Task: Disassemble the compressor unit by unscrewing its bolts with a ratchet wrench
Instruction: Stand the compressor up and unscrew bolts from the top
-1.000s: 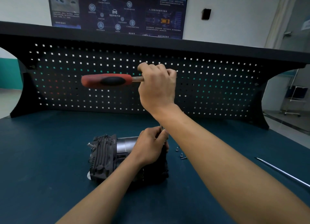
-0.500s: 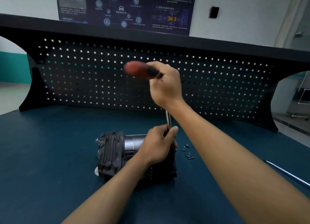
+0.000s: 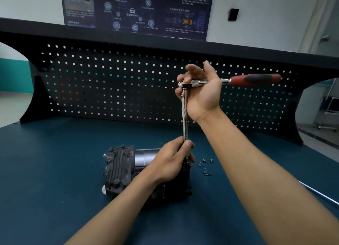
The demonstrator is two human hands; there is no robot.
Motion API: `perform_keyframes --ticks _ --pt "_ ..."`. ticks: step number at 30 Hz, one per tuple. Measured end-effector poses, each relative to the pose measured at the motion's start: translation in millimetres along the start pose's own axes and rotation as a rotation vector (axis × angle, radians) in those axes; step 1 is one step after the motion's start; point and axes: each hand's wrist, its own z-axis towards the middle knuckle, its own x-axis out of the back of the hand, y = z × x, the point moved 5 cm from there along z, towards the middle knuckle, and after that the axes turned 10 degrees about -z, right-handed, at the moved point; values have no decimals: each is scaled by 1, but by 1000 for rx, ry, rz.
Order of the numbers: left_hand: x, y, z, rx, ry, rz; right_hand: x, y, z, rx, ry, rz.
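1. Head view, right fingers (image 3: 192,70): curled round the head of a chrome ratchet wrench (image 3: 238,80), thumb lifted above it; palm faces the camera.
2. Right hand (image 3: 203,96): raised in front of the pegboard, well above the table. The wrench lies level, its red-and-black grip pointing right, free of the hand.
3. Left fingers (image 3: 178,147): wrapped together round the lower end of a slim chrome extension bar (image 3: 184,116), thumb pressed against the shaft. The bar stands upright beneath the wrench head.
4. Left hand (image 3: 168,162): rests on the compressor's right end, hiding the bar's tip.
5. Black finned cast-metal compressor unit (image 3: 119,169): on the table at centre, a silver cylinder section (image 3: 145,155) showing beside the left hand.
6. Small loose silver bolts (image 3: 205,166): scattered on the table just right of the compressor.
7. Dark teal worktable (image 3: 55,171): carries the above, plus a thin metal rod (image 3: 319,192) at its right edge.
8. Black perforated pegboard (image 3: 110,83): stands along the table's far edge, with a dark printed poster (image 3: 137,9) on the wall behind.
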Motion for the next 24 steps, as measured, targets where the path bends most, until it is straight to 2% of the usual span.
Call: perform_keyframes --ticks 6,10,13,16,19,24 --pt "-1 1 2 -28 -23 8 10 -5 -3 -83 -79 252" --pt "-2 5 2 -49 2 64 16 -9 -3 -68 -17 221" --pt "-3 4 3 -33 17 70 25 -12 -3 15 134 66" --pt "-3 4 4 -32 26 75 27 -18 -5 168 236 -247" --pt "-3 5 4 -31 46 88 20 -20 -10 301 239 -578" --pt "-4 6 2 -35 57 99 8 -18 -13 432 223 -772"
